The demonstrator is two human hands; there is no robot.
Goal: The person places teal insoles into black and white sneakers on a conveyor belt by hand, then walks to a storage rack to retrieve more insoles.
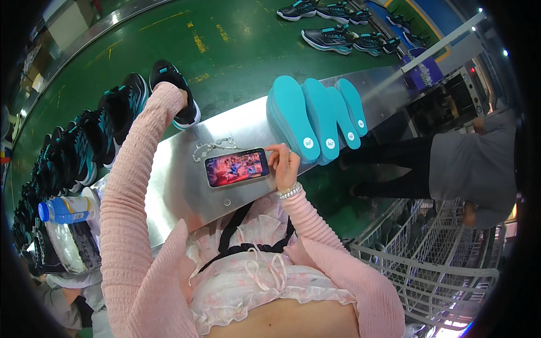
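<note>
Left hand is reached out to a black-and-teal shoe at the worktop's far edge, about 11 o'clock from the phone; the sleeve hides the fingers, so I cannot tell if that grip is clenched or loose. Right hand has a released grip, fingertips touching the phone's 3 o'clock end, the phone lying flat and lit on the steel worktop with a bead chain just at its 11 o'clock. Teal insoles fan out at 1 o'clock from the right hand, a row of finished shoes runs along the green floor at 9 o'clock, a plastic bottle sits at 8 o'clock, and another person stands at 3 o'clock by wire carts.
</note>
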